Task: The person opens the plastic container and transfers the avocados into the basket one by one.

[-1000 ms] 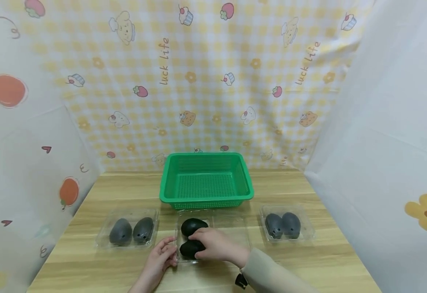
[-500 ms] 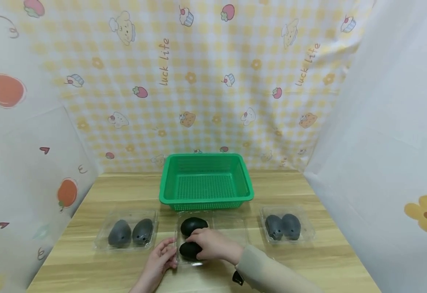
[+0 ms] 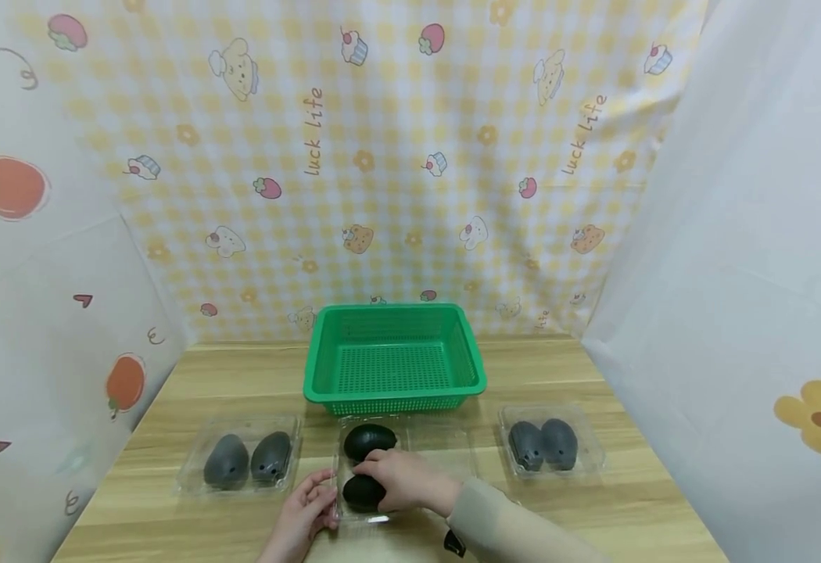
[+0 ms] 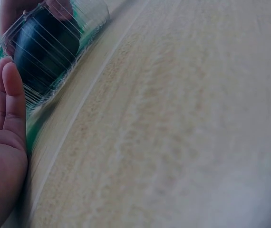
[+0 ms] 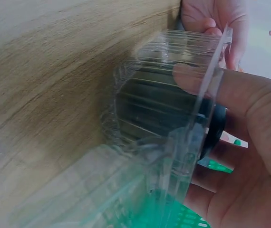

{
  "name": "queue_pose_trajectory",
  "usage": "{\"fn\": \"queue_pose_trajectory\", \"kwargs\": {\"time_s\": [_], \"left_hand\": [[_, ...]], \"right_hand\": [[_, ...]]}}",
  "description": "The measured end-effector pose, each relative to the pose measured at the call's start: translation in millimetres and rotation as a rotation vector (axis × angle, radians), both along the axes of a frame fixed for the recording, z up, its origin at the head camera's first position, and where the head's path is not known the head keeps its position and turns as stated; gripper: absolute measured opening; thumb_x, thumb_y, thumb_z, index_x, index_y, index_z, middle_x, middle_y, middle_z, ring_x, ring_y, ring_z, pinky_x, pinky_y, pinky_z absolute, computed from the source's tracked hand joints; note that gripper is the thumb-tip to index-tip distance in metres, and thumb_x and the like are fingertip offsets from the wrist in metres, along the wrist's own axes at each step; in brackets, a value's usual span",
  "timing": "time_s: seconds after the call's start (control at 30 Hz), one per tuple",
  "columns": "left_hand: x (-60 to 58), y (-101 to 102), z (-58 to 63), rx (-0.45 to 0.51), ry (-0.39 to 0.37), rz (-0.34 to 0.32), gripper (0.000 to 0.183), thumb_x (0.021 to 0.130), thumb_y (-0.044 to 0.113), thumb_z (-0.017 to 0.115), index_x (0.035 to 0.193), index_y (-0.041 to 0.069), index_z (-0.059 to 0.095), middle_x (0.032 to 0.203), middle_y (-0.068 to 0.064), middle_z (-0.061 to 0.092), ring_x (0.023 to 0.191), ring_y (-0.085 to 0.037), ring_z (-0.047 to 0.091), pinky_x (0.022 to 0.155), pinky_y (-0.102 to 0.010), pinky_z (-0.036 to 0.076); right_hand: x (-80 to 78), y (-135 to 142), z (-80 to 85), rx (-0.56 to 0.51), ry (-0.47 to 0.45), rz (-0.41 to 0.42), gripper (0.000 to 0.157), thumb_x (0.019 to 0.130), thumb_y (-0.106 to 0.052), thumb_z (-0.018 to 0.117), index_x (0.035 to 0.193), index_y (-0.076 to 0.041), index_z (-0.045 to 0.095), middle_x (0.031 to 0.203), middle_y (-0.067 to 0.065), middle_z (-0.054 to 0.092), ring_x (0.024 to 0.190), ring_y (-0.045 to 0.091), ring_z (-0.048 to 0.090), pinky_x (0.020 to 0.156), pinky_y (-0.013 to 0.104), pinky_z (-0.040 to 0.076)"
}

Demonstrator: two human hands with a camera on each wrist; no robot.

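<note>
At the table's [image 3: 241, 377] near middle, the right hand [image 3: 406, 480] grips the nearer black oval object [image 3: 363, 494] inside the clear box [image 3: 377, 519]; the left hand's [image 3: 302, 513] extended fingers touch its left side, where light pressure should prevent sliding.

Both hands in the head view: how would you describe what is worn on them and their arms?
The right hand is bare and comes out of a plain beige sleeve; a small black piece, too small to identify, shows beside it. The left hand is bare too, with no sleeve in view.
</note>
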State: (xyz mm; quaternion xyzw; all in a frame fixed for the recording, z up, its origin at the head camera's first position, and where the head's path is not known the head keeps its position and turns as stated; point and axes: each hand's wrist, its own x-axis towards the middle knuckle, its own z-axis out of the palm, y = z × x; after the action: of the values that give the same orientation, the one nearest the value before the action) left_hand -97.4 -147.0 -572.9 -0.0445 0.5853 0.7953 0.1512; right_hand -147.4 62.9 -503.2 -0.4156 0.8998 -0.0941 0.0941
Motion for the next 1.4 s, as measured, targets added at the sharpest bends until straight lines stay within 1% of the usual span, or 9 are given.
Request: {"fn": "queue_pose_trajectory", "kwargs": {"time_s": [0.17, 0.3, 0.57, 0.77, 0.93, 1.07, 1.2, 1.3, 1.4], "left_hand": [[0.8, 0, -2.4, 0.007, -0.010, -0.003, 0.038, 0.096, 0.009, 0.058, 0.130, -0.002, 0.044, 0.079, -0.001, 0.056, 0.063, -0.012, 0.057, 0.061, -0.026, 0.052], [0.2, 0, -3.4, 0.008, -0.015, -0.003, 0.040, 0.097, 0.008, 0.057, 0.132, -0.003, 0.041, 0.078, -0.001, 0.055, 0.063, -0.012, 0.057, 0.061, -0.026, 0.051], [-2.4, 2, -2.7, -0.008, -0.025, 0.014, 0.045, 0.098, 0.009, 0.057, 0.135, -0.006, 0.037, 0.079, 0.000, 0.056, 0.063, -0.011, 0.056, 0.061, -0.026, 0.052], [-4.7, 0, 3.1, -0.021, -0.045, -0.002, 0.042, 0.097, 0.011, 0.057, 0.132, -0.005, 0.039, 0.078, 0.000, 0.055, 0.062, -0.012, 0.055, 0.059, -0.027, 0.051], [-12.8, 0, 10.5, -0.064, -0.044, -0.010, 0.043, 0.094, 0.009, 0.057, 0.130, -0.004, 0.039, 0.079, 0.000, 0.054, 0.060, -0.012, 0.052, 0.056, -0.025, 0.047], [-22.5, 4, 15.2, -0.095, -0.049, 0.040, 0.050, 0.095, 0.015, 0.059, 0.136, -0.004, 0.038, 0.082, -0.001, 0.055, 0.062, -0.011, 0.051, 0.055, -0.024, 0.045], [-32.5, 9, 16.2, -0.120, -0.060, 0.096, 0.056, 0.097, 0.024, 0.059, 0.142, -0.003, 0.039, 0.089, -0.003, 0.055, 0.065, -0.009, 0.049, 0.055, -0.023, 0.044], [-38.3, 12, 14.8, -0.112, -0.073, 0.122, 0.059, 0.097, 0.030, 0.058, 0.143, -0.001, 0.039, 0.088, -0.001, 0.052, 0.064, -0.008, 0.046, 0.055, -0.021, 0.042], [-42.7, 14, 12.8, -0.098, -0.075, 0.142, 0.061, 0.097, 0.032, 0.059, 0.144, -0.001, 0.039, 0.081, 0.003, 0.049, 0.062, -0.006, 0.044, 0.053, -0.019, 0.040]], "right_hand": [[-0.7, 2, -3.6, -0.019, -0.042, -0.005, 0.062, 0.071, -0.017, 0.084, 0.128, -0.017, 0.061, 0.118, -0.004, 0.058, 0.097, 0.006, 0.058, 0.078, 0.019, 0.047], [-1.3, 3, -4.6, -0.041, -0.061, -0.004, 0.062, 0.071, -0.016, 0.084, 0.128, -0.015, 0.061, 0.120, -0.002, 0.058, 0.097, 0.006, 0.058, 0.079, 0.018, 0.047], [-4.2, 4, -3.9, -0.042, -0.070, -0.008, 0.062, 0.071, -0.019, 0.084, 0.129, -0.017, 0.061, 0.121, -0.003, 0.057, 0.097, 0.006, 0.058, 0.079, 0.019, 0.047], [-5.7, 7, -1.8, -0.049, -0.065, 0.025, 0.062, 0.072, -0.019, 0.083, 0.130, -0.016, 0.060, 0.122, -0.002, 0.057, 0.099, 0.006, 0.058, 0.080, 0.019, 0.047], [-6.7, 7, -0.3, -0.043, -0.049, 0.046, 0.062, 0.072, -0.020, 0.083, 0.130, -0.016, 0.060, 0.121, -0.002, 0.057, 0.098, 0.006, 0.058, 0.081, 0.018, 0.047], [-7.6, 7, 0.7, -0.040, -0.045, 0.044, 0.061, 0.072, -0.018, 0.083, 0.129, -0.015, 0.060, 0.119, -0.002, 0.058, 0.098, 0.006, 0.058, 0.082, 0.018, 0.046], [-6.9, 6, 3.2, -0.034, -0.058, 0.032, 0.061, 0.073, -0.018, 0.083, 0.129, -0.015, 0.061, 0.120, -0.002, 0.058, 0.099, 0.006, 0.058, 0.083, 0.019, 0.046], [-5.4, 6, 6.0, -0.026, -0.060, 0.030, 0.060, 0.074, -0.019, 0.083, 0.130, -0.015, 0.060, 0.121, -0.002, 0.057, 0.100, 0.006, 0.058, 0.084, 0.019, 0.046], [-4.4, 6, 7.9, -0.029, -0.061, 0.034, 0.060, 0.074, -0.019, 0.082, 0.130, -0.015, 0.060, 0.122, -0.002, 0.057, 0.101, 0.006, 0.058, 0.084, 0.018, 0.046]]}}
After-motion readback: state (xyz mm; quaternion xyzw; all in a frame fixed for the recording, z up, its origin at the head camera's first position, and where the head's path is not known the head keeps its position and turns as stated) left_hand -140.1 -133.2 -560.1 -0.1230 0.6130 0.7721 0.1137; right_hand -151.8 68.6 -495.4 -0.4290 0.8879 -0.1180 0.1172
